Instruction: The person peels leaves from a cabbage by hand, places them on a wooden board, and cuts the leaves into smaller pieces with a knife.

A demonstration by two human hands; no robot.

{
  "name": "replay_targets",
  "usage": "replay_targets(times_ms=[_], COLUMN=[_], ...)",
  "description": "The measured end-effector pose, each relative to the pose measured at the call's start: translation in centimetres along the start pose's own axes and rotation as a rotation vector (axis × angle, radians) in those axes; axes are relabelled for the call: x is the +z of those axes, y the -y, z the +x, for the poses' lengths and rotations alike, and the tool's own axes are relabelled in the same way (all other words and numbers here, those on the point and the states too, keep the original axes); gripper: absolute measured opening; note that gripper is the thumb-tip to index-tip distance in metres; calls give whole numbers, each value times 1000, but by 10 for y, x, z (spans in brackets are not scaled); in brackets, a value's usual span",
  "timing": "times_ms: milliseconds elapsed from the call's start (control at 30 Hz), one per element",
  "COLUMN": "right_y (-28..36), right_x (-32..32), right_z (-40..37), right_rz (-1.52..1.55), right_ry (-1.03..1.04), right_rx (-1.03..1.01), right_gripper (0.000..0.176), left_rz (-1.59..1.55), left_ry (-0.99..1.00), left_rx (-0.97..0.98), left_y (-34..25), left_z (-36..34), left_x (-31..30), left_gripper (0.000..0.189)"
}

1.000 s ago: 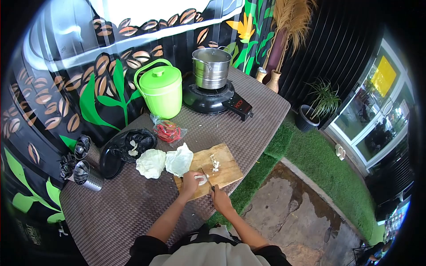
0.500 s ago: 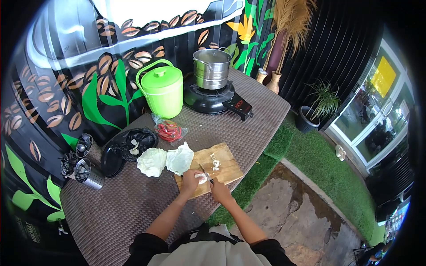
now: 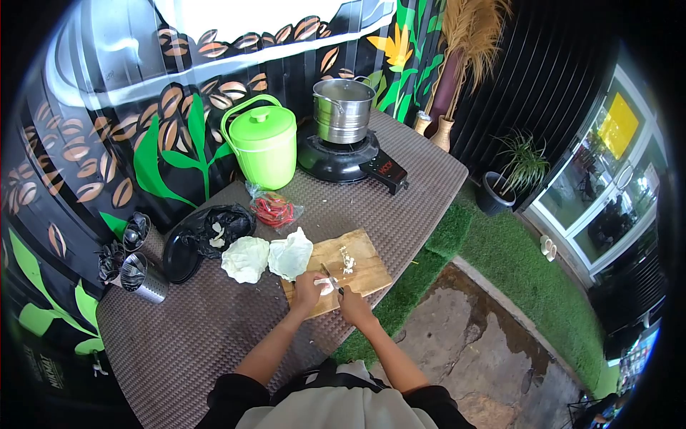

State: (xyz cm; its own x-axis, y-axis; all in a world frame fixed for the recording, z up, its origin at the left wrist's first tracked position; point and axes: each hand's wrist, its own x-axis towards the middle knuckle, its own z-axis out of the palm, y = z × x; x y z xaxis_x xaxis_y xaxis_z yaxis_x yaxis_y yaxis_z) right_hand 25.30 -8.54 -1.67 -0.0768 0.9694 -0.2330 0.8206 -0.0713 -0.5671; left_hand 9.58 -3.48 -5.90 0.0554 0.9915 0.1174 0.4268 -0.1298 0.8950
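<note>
Pale green-white and crumpled, a broad cabbage-like leaf (image 3: 246, 259) lies on the brown woven-textured worktop (image 3: 193, 322), ahead and left of the left fingers; a second, cupped cabbage-like leaf (image 3: 290, 255) sits nearer, just beyond them. Next comes the left hand (image 3: 307, 292), its forearm reaching forward and rightward, palm apparently down, fingers narrowed on a small white piece (image 3: 326, 287) and seeming to pin it to the rectangular light-brown wooden board (image 3: 371, 268); how the fingertips are tucked is too small to tell. At that piece, just right of the left fingers, is a thin metal-bladed knife with a dark handle (image 3: 331, 277), its tip pointing forward and left, away from the right fingers. Cutting the white piece looks to be the step in hand; a further cut would call for a firm left hold with fingertips clear of the edge. Ahead of both hands' fingers, small white chopped bits (image 3: 348, 263) lie on the board. The right hand (image 3: 355, 309) wraps its fingers round the knife's handle, forearm angled forward and leftward.
</note>
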Motion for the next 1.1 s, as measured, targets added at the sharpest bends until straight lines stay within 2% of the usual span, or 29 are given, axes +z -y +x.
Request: replay_targets(times_ms=[67,133,267,367,433,667,733,833,1100], right_y=[-2,-1,1,-2,-1,-2,-5,-4,-8], right_x=[7,23,21,14,16,31,35,25,14], right_z=[-8,-16,-13,-4,1,-6,-16,-29,-15], right_rz=[-2,10,0,-56,-81,-26,-59,-56,23], right_ry=[8,-163,-73,-36,-25,-66,-175,-71,-105], right_rx=[6,14,84,48,31,52,20,94,27], right_gripper=[32,31,30,31,30,31,32,33,30], left_rz=[7,15,74,100,98,153,221,172,181], left_ry=[-4,-37,-24,-17,-47,-98,-134,-96,-62], left_rx=[5,12,12,-21,37,16,77,49,7], left_y=[-3,-6,-13,-6,-5,-9,-12,-13,-6], left_z=[-1,-2,-3,0,-1,-5,-7,-7,-5], left_x=[0,0,-4,0,0,5,4,3,3], left_gripper=[21,21,21,22,22,20,20,21,21])
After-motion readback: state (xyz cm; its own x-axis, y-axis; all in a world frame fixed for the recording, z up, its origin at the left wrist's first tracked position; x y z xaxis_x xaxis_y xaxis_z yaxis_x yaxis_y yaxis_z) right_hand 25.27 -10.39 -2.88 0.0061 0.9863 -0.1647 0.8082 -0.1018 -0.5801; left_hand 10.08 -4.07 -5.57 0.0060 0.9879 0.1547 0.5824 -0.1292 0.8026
